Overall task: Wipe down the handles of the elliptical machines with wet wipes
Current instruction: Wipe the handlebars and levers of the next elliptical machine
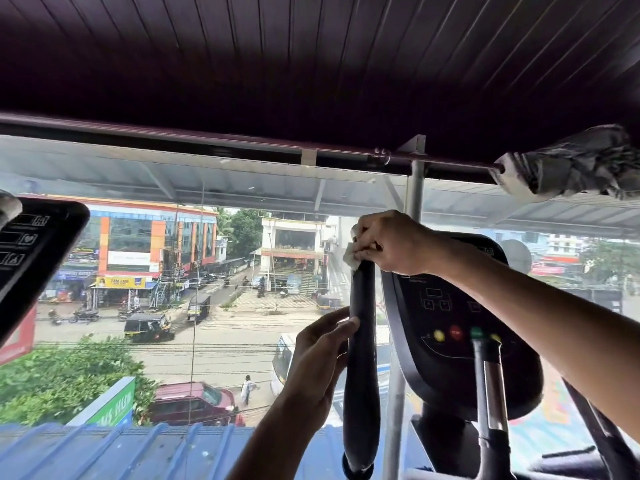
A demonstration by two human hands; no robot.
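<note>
Step in hand: wiping the top end of the handle [362,358]. The right hand [391,242] clamps its grip on the wet wipe [349,258] there. The left hand [320,355] closes its grip round the handle midway. The next move probably calls for drawing the wet wipe downward, with the left hand clearing the path.

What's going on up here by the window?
A person is cleaning an elliptical machine's handle. Their right hand grips a white wet wipe around the handle's top end, while the left hand holds the handle lower down. The machine's console stands just to its right.
</note>
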